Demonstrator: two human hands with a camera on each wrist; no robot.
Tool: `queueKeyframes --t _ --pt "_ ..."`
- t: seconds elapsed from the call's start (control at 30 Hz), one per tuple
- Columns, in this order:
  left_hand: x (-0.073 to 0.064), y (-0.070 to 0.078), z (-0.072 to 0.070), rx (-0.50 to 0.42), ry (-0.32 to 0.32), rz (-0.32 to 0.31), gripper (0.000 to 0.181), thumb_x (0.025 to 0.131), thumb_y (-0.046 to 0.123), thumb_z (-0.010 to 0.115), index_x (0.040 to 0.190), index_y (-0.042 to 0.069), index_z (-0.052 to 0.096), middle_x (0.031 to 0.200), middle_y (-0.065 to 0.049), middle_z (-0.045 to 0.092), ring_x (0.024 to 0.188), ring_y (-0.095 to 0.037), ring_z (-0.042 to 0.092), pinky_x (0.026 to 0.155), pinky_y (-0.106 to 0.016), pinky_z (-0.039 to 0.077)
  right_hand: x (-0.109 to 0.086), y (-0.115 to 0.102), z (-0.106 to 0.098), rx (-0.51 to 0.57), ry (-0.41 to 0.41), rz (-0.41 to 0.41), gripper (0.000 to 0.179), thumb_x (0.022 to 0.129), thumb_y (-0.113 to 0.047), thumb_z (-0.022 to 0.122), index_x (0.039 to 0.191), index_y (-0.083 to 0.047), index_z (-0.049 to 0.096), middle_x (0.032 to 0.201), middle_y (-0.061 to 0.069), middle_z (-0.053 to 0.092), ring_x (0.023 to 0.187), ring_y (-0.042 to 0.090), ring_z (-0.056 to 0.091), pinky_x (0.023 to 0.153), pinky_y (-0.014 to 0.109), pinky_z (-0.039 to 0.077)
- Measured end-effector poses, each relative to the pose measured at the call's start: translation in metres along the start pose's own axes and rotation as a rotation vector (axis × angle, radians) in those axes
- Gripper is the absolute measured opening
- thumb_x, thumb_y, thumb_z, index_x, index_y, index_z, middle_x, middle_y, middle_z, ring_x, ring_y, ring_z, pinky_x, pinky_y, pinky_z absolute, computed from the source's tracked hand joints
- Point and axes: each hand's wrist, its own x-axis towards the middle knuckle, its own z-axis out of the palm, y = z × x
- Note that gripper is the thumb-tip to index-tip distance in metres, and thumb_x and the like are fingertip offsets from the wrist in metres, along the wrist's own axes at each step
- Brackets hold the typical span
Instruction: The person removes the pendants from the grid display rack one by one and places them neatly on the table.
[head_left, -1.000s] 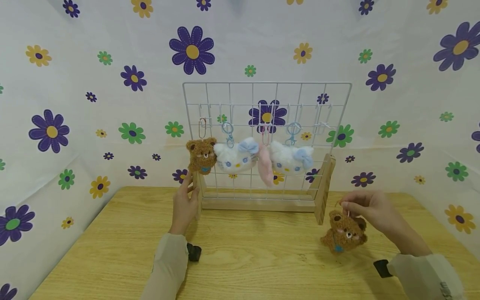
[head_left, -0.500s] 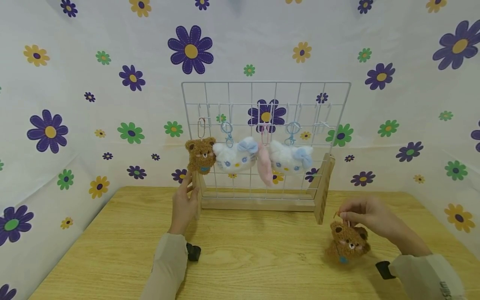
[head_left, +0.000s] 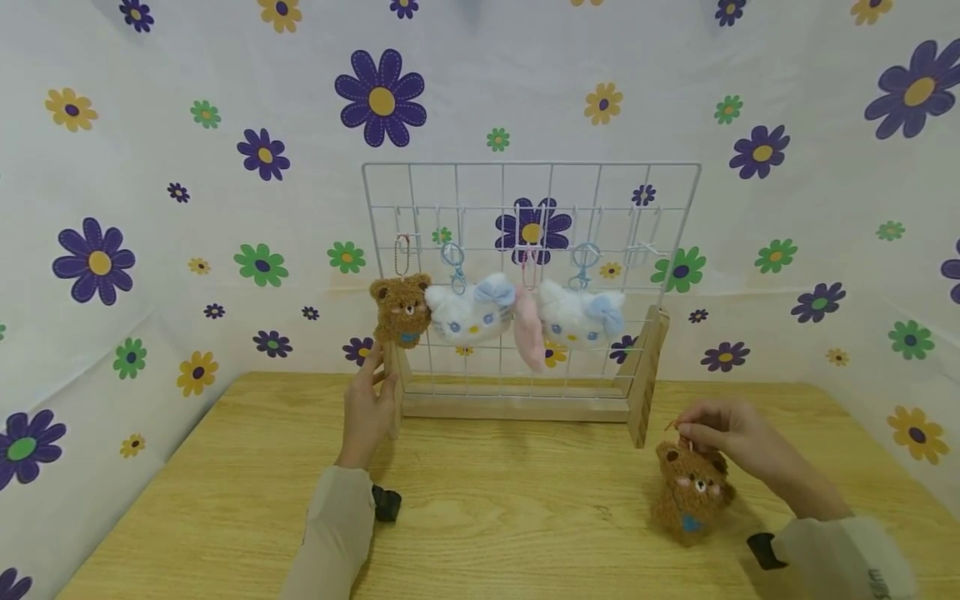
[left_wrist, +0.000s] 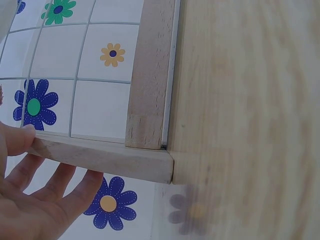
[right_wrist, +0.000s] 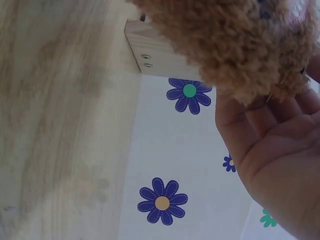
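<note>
Head view, left hand (head_left: pixel 366 414): half-curled, gripped rack post (left_wrist: pixel 112 161), eight o'clock.
Right hand (head_left: pixel 737 437): nearly closed, pinched bear (head_left: pixel 692 493) by its top, four o'clock.

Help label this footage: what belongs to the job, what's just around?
Job:
fuzzy brown plush bear, in right hand
white wire rack with wooden stand, gripped by left hand
likely the hung brown bear, blue-bowed white cat heads, pink plush charm

Around:
white flower-patterned cloth
yellow wooden table

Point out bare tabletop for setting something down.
Free: the table between the left hand and the bear in the right hand, in front of the rack; also left of the left sleeve. Crowded: the hanging plush toys, side by side.
</note>
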Motion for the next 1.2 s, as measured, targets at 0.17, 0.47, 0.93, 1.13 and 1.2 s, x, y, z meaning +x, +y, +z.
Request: queueKeyframes --t 0.17,0.47,0.93,1.13,1.2 --pt "0.001 0.000 0.001 0.005 -0.001 0.002 0.058 0.102 -0.007 0.054 0.156 -0.005 0.032 0.146 -0.029 0.048 0.118 -0.050 0.059 0.091 -0.057 0.055 -0.003 0.004 0.003 -0.001 0.045 0.050 0.016 0.104 0.002 0.054 0.100 0.004 0.069 0.084 -0.002 0.069 0.067 0.011 0.061 0.052 0.027 0.051" --pt "0.000 -0.002 -0.005 -0.009 0.000 -0.037 0.059 0.102 -0.007 0.053 0.157 -0.003 0.031 0.149 -0.027 0.046 0.121 -0.048 0.058 0.094 -0.055 0.054 0.003 0.010 0.010 0.008 -0.006 0.049 0.021 0.105 0.001 0.050 0.105 0.017 0.063 0.089 -0.001 0.071 0.074 0.010 0.066 0.053 0.026 0.051" --pt "0.000 -0.003 -0.002 -0.031 0.007 0.017 0.057 0.100 -0.010 0.054 0.154 -0.007 0.034 0.146 -0.033 0.046 0.117 -0.052 0.059 0.094 -0.057 0.054 0.003 0.024 0.014 0.038 -0.099 0.076 0.022 0.107 -0.001 0.049 0.109 0.018 0.060 0.098 0.010 0.073 0.076 0.008 0.065 0.055 0.027 0.056" --pt "0.000 -0.002 0.000 -0.024 0.000 0.019 0.058 0.100 -0.010 0.054 0.154 -0.007 0.033 0.146 -0.033 0.046 0.117 -0.052 0.059 0.093 -0.057 0.054 0.001 0.027 0.017 0.041 -0.111 0.089 0.022 0.106 -0.001 0.050 0.107 0.018 0.061 0.098 0.014 0.071 0.070 0.008 0.062 0.053 0.025 0.055" --pt "0.000 -0.002 0.000 -0.026 -0.002 0.022 0.058 0.100 -0.010 0.053 0.155 -0.007 0.033 0.146 -0.032 0.046 0.117 -0.052 0.059 0.093 -0.056 0.054 0.000 0.028 0.017 0.033 -0.120 0.083 0.021 0.106 0.000 0.049 0.106 0.017 0.061 0.099 0.016 0.071 0.075 0.008 0.064 0.057 0.024 0.055"
